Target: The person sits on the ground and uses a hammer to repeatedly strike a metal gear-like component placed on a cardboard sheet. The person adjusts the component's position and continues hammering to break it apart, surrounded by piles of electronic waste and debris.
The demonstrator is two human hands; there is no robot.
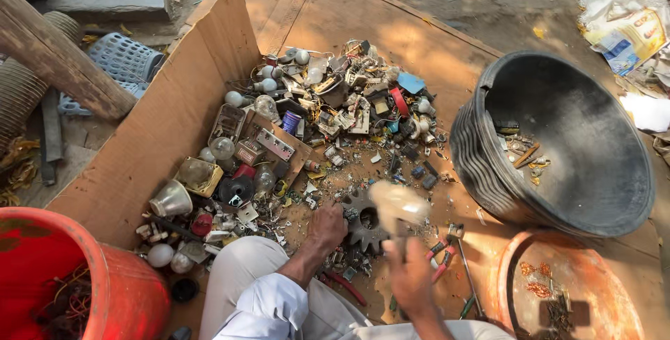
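Flattened cardboard (174,113) spread over bare ground carries everything we work on. Our left hand (326,227) is closed down on a dark toothed gear (363,220) lying on the cardboard just ahead of our knees, fingers pressed at its near left edge. Our right hand (410,277) is wrapped around the handle of a hammer (396,206), whose pale head is blurred above the gear's right side. Red-handled pliers (441,253) lie just right of the hammer, touching the cardboard. Beyond the gear spreads a heap of scrap (314,124): bulbs, small circuit boards, switches, plastic bits and metal shards. To the right a big black tub (481,165) leans on its side with a few small pieces inside. Below it sits an orange bowl (516,263) holding copper-coloured bits. At our near left stands a red bucket (118,284) with tangled wire in it.
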